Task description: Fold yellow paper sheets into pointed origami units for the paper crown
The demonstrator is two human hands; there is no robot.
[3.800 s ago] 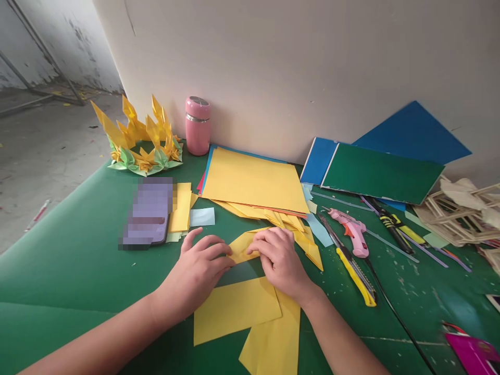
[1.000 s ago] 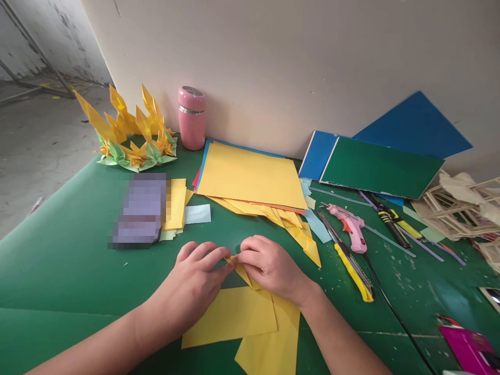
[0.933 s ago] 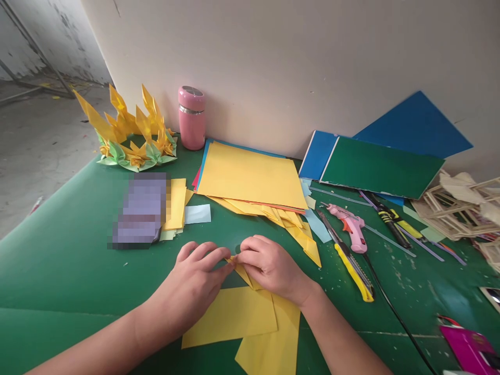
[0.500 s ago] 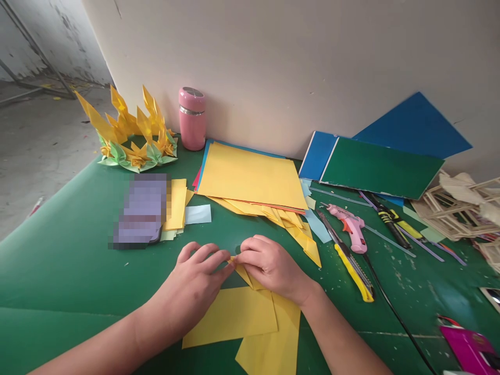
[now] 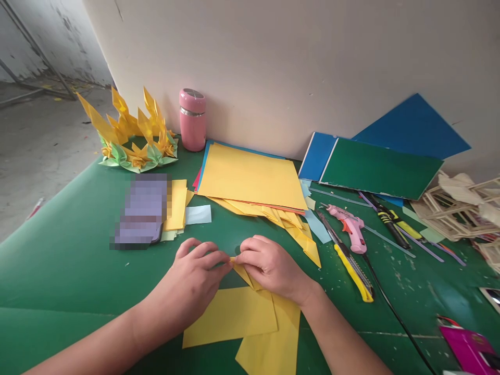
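Note:
A small folded yellow paper piece is pinched at its upper tip between both hands. My left hand holds that tip from the left with thumb and forefinger. From the right, my right hand grips the same piece, its fingers curled together and covering part of it. Just below lie flat yellow paper sheets, one overlapping another. Beyond the hands, folded yellow strips stick out from under a stack of coloured paper topped by a yellow sheet.
A yellow and green paper crown, a pink flask and a phone stand or lie at left. On the right are a yellow cutter, a pink glue gun and a wooden stick model.
My left hand has shifted very slightly on the folded paper. My right hand looks the same as before.

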